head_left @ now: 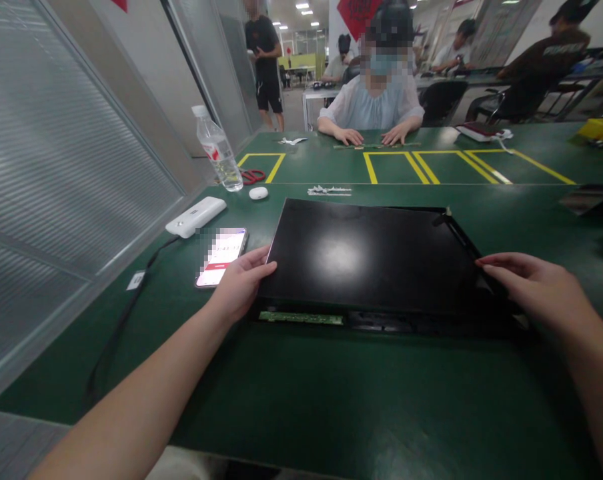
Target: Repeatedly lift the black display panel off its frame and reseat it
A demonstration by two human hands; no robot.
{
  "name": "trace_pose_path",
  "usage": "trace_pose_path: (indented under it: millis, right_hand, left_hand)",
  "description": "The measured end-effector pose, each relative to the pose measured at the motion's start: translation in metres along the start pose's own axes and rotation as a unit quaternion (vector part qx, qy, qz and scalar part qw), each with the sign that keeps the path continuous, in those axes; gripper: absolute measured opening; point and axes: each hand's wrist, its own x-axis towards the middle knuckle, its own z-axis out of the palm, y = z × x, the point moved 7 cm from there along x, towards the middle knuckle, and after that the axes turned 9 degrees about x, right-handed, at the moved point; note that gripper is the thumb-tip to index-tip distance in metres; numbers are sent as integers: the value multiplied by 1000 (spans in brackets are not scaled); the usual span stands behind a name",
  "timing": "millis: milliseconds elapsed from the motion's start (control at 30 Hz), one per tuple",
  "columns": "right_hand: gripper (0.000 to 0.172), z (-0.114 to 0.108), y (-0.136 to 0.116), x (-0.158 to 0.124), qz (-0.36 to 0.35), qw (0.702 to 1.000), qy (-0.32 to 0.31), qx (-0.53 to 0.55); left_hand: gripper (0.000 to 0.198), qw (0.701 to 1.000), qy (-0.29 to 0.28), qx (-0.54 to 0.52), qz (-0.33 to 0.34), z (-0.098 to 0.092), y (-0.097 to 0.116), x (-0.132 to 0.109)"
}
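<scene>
A black glossy display panel [366,257] lies flat on the green table [331,400], with a narrow green circuit strip [301,318] along its near edge. My left hand [241,283] grips the panel's near left corner, thumb on top and fingers curled under the edge. My right hand [536,287] rests on the panel's right side near its black frame [464,237], fingers stretched along the edge and pointing left.
A phone [221,257], a white power bank [196,217] with a black cable, a water bottle [219,153], red scissors [254,176] and a small white case [258,193] sit at the left. Opposite, a seated person's hands [371,137] press a strip. Yellow markings [416,167] cross the table.
</scene>
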Motion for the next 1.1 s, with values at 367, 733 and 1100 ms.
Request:
trace_pose_path:
  millis: [367, 733, 1100]
  right_hand:
    - [52, -1, -1, -3, 7, 1000, 13, 10]
    - [53, 1, 8, 1, 25, 999, 13, 15]
    - [44, -2, -7, -13, 52, 995, 27, 80]
  left_hand:
    - [69, 1000, 14, 11, 9, -7, -4, 3]
    - [64, 995, 30, 84, 55, -12, 0, 2]
    - [56, 964, 76, 239, 88, -28, -4, 11]
